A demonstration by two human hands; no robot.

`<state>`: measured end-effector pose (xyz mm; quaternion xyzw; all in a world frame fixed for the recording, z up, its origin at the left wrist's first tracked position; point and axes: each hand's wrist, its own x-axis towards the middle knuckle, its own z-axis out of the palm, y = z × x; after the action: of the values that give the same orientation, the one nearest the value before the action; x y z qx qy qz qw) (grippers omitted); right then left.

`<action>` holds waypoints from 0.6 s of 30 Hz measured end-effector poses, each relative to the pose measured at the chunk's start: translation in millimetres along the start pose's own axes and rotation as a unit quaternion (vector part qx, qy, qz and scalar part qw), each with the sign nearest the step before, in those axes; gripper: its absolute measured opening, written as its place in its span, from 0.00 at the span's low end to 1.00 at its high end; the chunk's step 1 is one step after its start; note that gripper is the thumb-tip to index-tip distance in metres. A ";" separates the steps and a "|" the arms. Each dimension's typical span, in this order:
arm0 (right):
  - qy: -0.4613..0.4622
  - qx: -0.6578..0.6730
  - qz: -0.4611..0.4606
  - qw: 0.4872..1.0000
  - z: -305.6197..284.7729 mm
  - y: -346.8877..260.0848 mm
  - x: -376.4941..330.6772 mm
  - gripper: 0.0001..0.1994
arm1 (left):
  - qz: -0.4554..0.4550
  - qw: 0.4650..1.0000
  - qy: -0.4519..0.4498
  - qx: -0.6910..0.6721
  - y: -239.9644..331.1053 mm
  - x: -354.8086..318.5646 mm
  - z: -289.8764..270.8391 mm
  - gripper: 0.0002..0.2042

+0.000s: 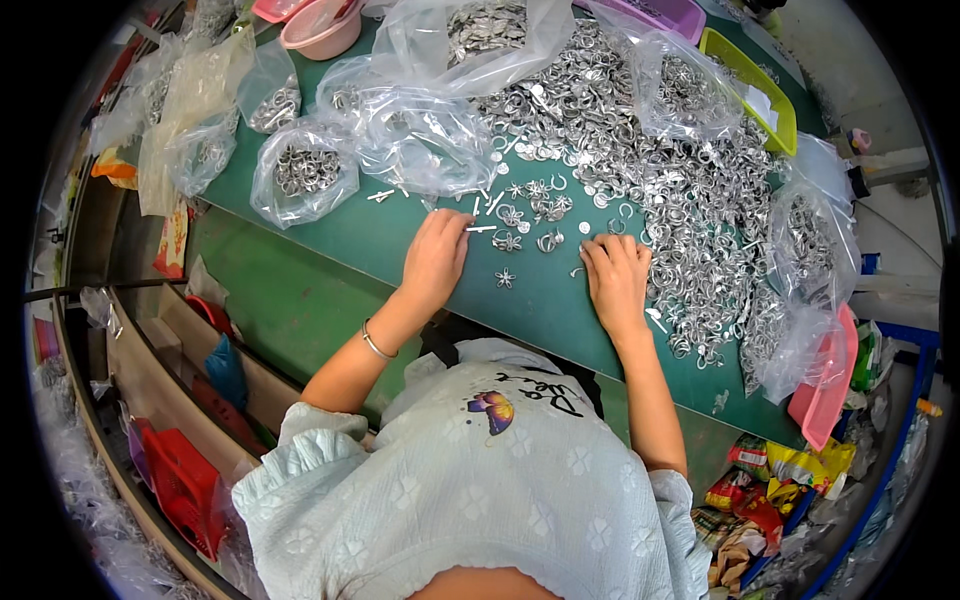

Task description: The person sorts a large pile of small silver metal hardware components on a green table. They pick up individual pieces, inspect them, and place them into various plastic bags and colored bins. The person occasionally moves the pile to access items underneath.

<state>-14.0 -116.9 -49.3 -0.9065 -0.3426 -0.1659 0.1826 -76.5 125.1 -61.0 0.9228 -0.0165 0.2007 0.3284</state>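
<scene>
My left hand (436, 258) is at the table's near edge, its fingers closed with a thin silver bar (481, 229) sticking out from the fingertips. My right hand (616, 282) rests at the edge of a big pile of silver rings (690, 215), fingers curled down and close together. Whatever may be under its fingertips is hidden. Between the hands lie loose pieces: a flower-shaped piece (505, 278), an open ring (549, 241), a small round disc (584, 228) and a cluster of flower-like rings (540, 202).
Clear plastic bags of metal pieces, such as one bag (305, 170), stand on the green table (360, 235). A lime-green tray (752, 85) and a pink basin (322, 32) are at the back. A pink tray (828, 380) is at the right edge, a red basket (185, 490) lower left.
</scene>
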 end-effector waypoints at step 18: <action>-0.005 -0.049 0.039 0.998 10.1 6.8 24.4 0.06 | -0.129 0.980 -0.037 -0.150 56.3 -22.7 -0.9 0.11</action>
<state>9.7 -103.4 -49.2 -0.9276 -0.2997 -0.1711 0.1428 -106.8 79.2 -35.2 0.8644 0.0608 0.1181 0.4850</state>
